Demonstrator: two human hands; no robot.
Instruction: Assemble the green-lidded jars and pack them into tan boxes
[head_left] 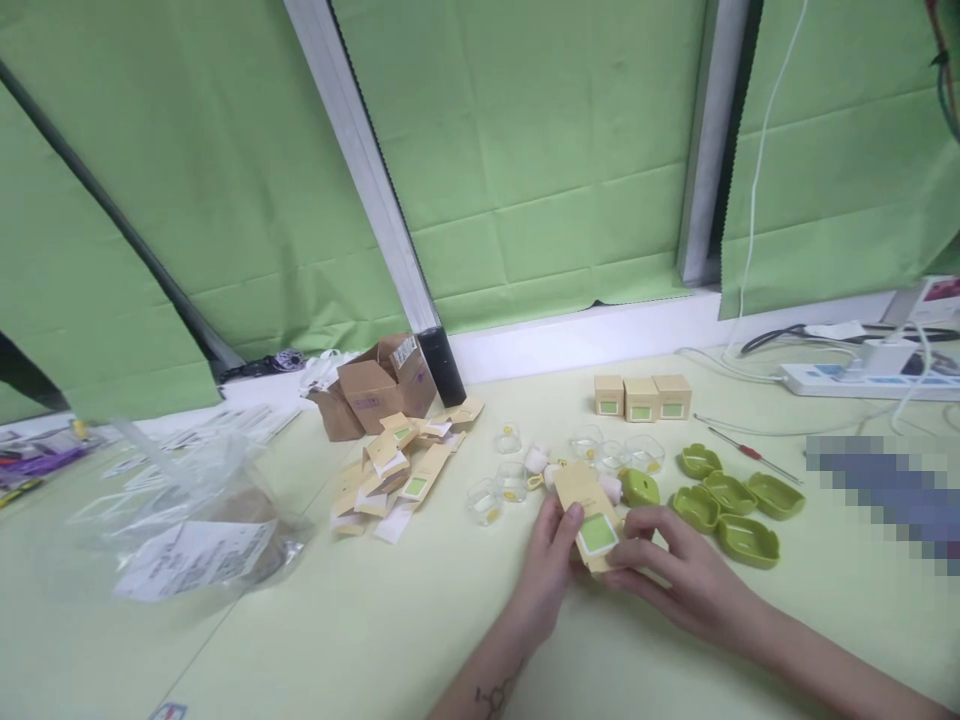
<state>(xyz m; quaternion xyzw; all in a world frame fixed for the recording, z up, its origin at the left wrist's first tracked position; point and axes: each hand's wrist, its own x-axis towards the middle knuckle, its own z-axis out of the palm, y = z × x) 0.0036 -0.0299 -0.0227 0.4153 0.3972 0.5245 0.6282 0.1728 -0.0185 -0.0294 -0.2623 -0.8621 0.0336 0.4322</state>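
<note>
Two hands' fingers (645,557) hold an oblong cardboard box (578,490).

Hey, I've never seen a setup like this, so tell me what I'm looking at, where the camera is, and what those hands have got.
There's no machine here, just a person's two bare hands. The single picture comes from a camera worn on that person's head, looking forward and down. The left hand and right hand together hold a tan carton with a green label. On the pale table, green dishes sit to the right, and clear containers stand just beyond the hands. To the left is a loose pile of similar cartons. Farther back, three small boxes stand in a row.
</note>
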